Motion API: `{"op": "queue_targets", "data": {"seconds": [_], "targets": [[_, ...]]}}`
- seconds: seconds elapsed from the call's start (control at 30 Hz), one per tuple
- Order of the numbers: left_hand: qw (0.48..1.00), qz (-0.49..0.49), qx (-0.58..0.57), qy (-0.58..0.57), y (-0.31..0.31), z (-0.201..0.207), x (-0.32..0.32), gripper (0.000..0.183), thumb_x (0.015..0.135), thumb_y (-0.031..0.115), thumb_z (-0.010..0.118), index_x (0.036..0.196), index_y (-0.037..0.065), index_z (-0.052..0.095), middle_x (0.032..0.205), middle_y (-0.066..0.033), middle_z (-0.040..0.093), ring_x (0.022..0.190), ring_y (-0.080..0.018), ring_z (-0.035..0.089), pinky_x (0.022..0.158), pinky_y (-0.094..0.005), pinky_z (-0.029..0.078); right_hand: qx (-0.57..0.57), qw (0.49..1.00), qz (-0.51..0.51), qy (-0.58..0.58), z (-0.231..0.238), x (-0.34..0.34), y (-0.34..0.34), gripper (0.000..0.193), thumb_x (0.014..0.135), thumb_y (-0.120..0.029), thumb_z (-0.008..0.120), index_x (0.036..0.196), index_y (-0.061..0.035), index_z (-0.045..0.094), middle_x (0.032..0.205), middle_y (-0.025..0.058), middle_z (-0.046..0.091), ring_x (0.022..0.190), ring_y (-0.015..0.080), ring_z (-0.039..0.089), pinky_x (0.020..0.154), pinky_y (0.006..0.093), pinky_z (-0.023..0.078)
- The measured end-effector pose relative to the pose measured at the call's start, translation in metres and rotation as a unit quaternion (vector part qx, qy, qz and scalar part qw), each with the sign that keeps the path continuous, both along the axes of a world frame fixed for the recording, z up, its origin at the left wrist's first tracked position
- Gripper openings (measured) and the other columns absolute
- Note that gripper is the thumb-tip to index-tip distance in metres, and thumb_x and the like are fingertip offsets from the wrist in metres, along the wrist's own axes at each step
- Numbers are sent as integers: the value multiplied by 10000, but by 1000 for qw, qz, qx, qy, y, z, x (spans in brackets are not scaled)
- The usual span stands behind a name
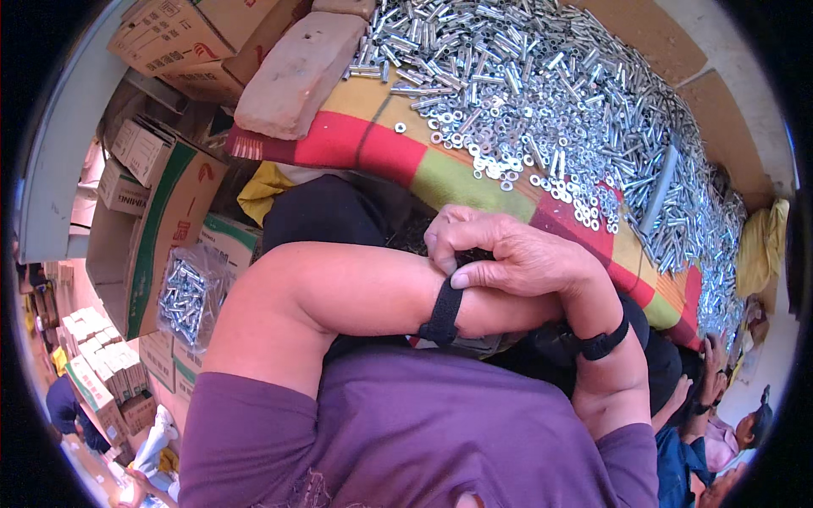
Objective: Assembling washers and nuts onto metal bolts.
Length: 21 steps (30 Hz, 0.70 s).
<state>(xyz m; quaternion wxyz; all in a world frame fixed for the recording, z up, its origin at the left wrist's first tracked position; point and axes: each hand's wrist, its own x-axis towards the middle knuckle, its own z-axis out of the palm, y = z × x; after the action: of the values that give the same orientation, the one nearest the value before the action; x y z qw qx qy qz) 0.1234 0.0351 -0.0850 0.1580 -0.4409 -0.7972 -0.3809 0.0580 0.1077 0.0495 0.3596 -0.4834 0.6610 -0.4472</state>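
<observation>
My right hand [504, 252] is bent over my left forearm [373, 288]. Its thumb and fingers pinch the upper end of a black strap [440, 315] that runs round that forearm. A second black strap [603, 340] circles my right forearm. My left arm crosses in front of my body and passes under the right wrist, which hides the left hand. Beyond my hands, a checked cloth [461, 186] in red, green and yellow bears a heap of metal sleeves and bolts [584, 85]. Loose washers and nuts [508, 140] are scattered along the heap's near edge.
A brick [296, 76] weighs down the cloth's left corner. Cardboard boxes [182, 203] stand at the left, beside a clear bag of bolts [188, 300]. A grey metal bar [659, 190] lies on the heap. Other people [720, 432] sit close by at the lower right.
</observation>
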Motion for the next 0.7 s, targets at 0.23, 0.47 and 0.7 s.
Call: {"op": "queue_targets", "data": {"seconds": [0.23, 0.47, 0.7], "targets": [[997, 0, -69, 25, -4, -3, 5, 254, 921, 148, 501, 1159, 84, 561, 1194, -72, 537, 1106, -190, 503, 976, -324, 384, -75, 991, 4, -110, 6, -5, 24, 153, 781, -186, 688, 788, -63, 598, 946, 48, 527, 947, 196, 487, 882, 329, 379], [989, 13, -135, 53, 6, -4, 9, 258, 936, 152, 479, 1175, 88, 554, 1209, -76, 533, 1116, -188, 498, 986, -326, 377, -58, 992, -42, -100, 11, 1, 17, 148, 745, -129, 713, 762, -58, 585, 955, 58, 528, 974, 201, 492, 884, 331, 387], [976, 38, -200, 79, 10, -1, 15, 263, 952, 155, 456, 1191, 92, 546, 1224, -79, 529, 1126, -186, 493, 996, -328, 369, -91, 992, -85, 25, 6, 6, -26, 145, 683, 0, 671, 721, -24, 533, 964, 90, 511, 971, 246, 509, 859, 339, 410]]}}
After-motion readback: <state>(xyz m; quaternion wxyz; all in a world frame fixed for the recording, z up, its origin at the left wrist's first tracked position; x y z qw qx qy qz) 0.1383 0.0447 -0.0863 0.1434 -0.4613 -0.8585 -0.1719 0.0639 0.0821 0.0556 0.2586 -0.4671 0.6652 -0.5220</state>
